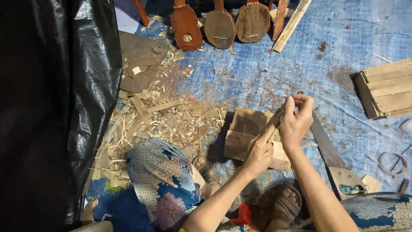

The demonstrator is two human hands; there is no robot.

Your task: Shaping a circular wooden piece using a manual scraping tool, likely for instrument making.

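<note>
While both hands are gripping a small wood strip (274,121), the left hand (259,154) and right hand (295,121) are seemingly shaping it above the block (244,133).

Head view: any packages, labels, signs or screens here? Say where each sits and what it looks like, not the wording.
No labels, signs or screens show.
Black plastic sheet or bag: fills the left side, glossy and crinkled; the nearest thing to packaging.
Wooden crate: right edge, on the blue tarp, pale slats, unmarked.
Low wooden block: centre, under the left hand and right hand, which hold a thin wooden strip.
</note>
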